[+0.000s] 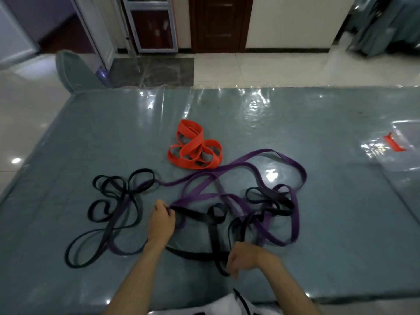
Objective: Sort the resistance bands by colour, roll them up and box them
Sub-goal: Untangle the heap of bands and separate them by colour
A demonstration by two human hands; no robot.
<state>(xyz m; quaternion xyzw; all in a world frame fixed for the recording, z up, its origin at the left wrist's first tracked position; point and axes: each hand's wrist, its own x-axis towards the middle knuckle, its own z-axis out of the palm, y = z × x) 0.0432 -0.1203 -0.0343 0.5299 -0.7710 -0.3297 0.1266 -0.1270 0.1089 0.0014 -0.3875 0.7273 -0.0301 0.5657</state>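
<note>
Black and purple resistance bands lie tangled across the near half of the table. My left hand pinches a bend where a wide black band and a purple band meet. My right hand grips the same wide black band lower down, near the table's front edge. A heap of thin black bands lies to the left, with one purple loop running through it. An orange band sits apart in loose coils behind the tangle.
The table wears a grey cloth under shiny clear plastic. A clear plastic box with a red latch stands at the right edge. A grey chair back rises beyond the far left corner.
</note>
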